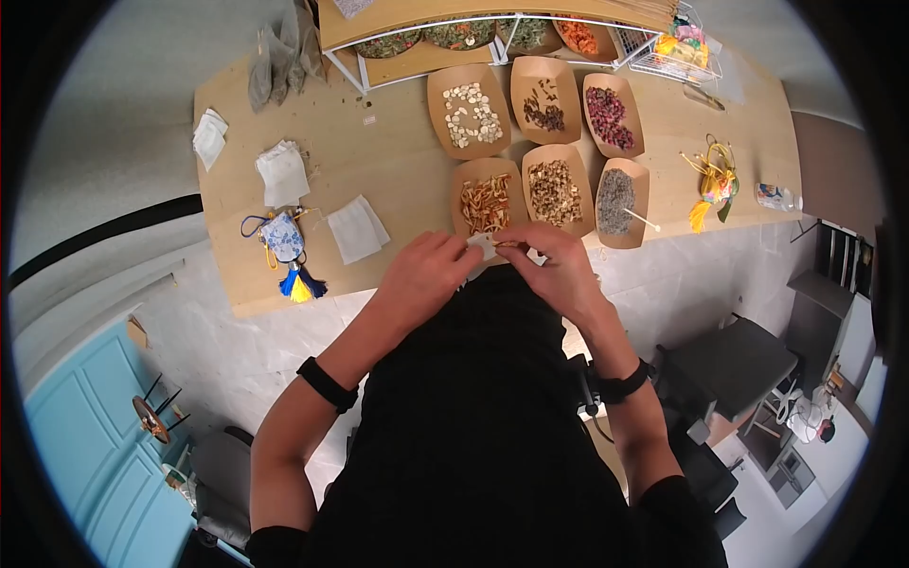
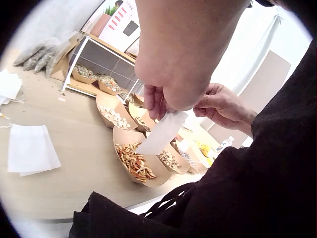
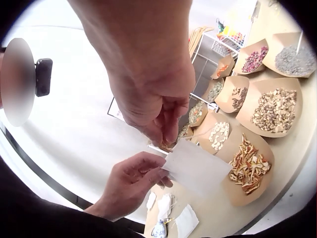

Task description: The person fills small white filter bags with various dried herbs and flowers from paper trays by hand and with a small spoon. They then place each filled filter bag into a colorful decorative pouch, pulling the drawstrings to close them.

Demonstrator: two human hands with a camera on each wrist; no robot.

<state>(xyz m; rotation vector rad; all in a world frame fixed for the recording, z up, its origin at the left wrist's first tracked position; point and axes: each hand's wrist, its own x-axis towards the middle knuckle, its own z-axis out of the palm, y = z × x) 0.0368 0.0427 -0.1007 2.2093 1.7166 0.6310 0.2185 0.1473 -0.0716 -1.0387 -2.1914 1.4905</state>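
In front of the body, my left hand [image 1: 431, 275] pinches a flat white drawstring-type pouch [image 3: 195, 166] near its top edge. My right hand [image 1: 549, 265] is at the pouch's mouth, its thumb and fingertips pressed together on a small brown dried piece [image 3: 166, 147], mostly hidden by the fingers. Just beyond the hands is a paper tray of orange-brown dried peel strips [image 1: 486, 202]. Beside it are trays of chopped brown root pieces [image 1: 555, 192] and grey-purple buds [image 1: 616, 201] with a white stick in them.
Behind stand trays of white slices [image 1: 471, 115], dark brown bits [image 1: 543, 115] and dried rosebuds [image 1: 609, 118]. A rack [image 1: 492, 71] holds more trays. More white pouches [image 1: 358, 230] and a blue tasselled sachet [image 1: 283, 239] lie left; a yellow sachet [image 1: 715, 180] and bottle [image 1: 778, 197] lie right.
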